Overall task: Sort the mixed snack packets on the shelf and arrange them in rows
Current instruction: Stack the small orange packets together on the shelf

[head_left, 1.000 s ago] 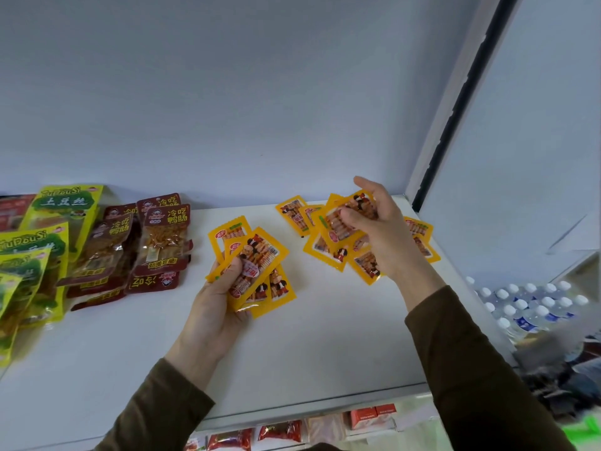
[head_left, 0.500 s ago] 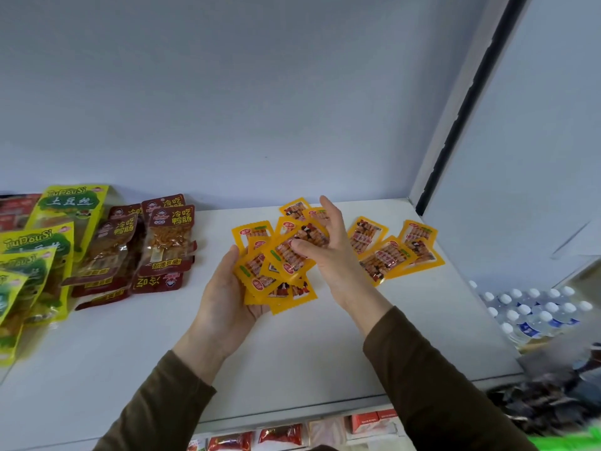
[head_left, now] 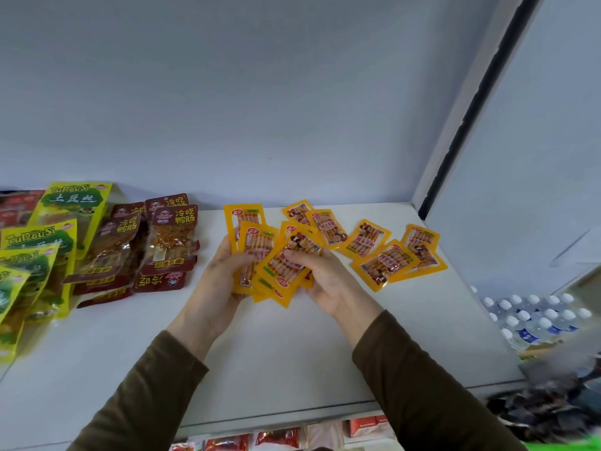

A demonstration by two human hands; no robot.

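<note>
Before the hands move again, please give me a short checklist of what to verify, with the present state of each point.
1. Left hand holds the fanned yellow packets: ok.
2. Right hand pinches the top yellow packet of that fan: ok.
3. Held packets squared into a neat stack: not ok, they are splayed.
4. Loose yellow packets on the white shelf gathered: not ok, several lie scattered to the right.
5. Brown packets kept apart from the yellow ones: ok.
6. Number of packets in the fan: cannot tell.
</note>
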